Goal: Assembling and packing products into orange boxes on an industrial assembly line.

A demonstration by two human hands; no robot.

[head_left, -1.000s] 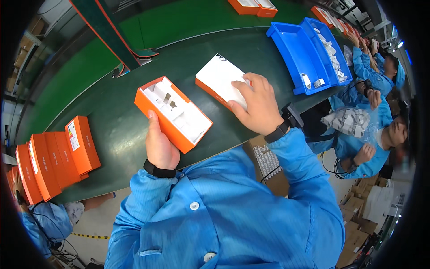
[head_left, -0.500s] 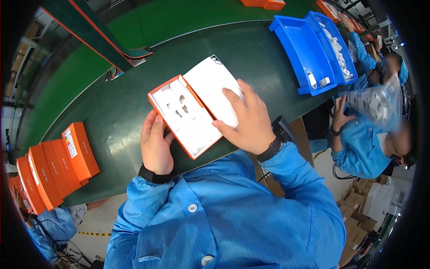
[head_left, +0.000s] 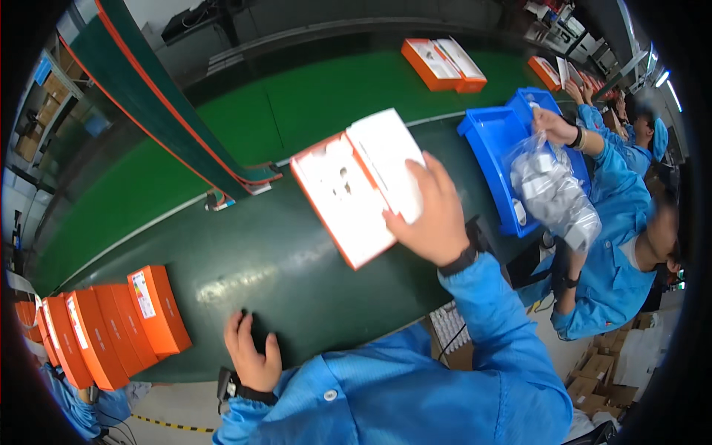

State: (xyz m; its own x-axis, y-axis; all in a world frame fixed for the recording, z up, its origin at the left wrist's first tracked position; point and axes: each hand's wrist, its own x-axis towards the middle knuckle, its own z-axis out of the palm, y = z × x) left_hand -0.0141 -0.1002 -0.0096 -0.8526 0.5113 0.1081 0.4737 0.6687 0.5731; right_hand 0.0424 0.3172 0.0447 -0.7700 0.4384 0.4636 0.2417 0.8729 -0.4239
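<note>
At the dark green conveyor [head_left: 245, 259], the left hand [head_left: 252, 354] rests loosely curled and empty at seven o'clock. The right hand [head_left: 432, 215] grips the open orange box [head_left: 354, 185], centre. Beyond, at two o'clock, stands a blue bin [head_left: 489, 144].

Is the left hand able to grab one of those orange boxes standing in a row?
Probably yes. The left hand rests open on the dark belt, and the row of orange boxes stands just to its left with nothing between them.
</note>
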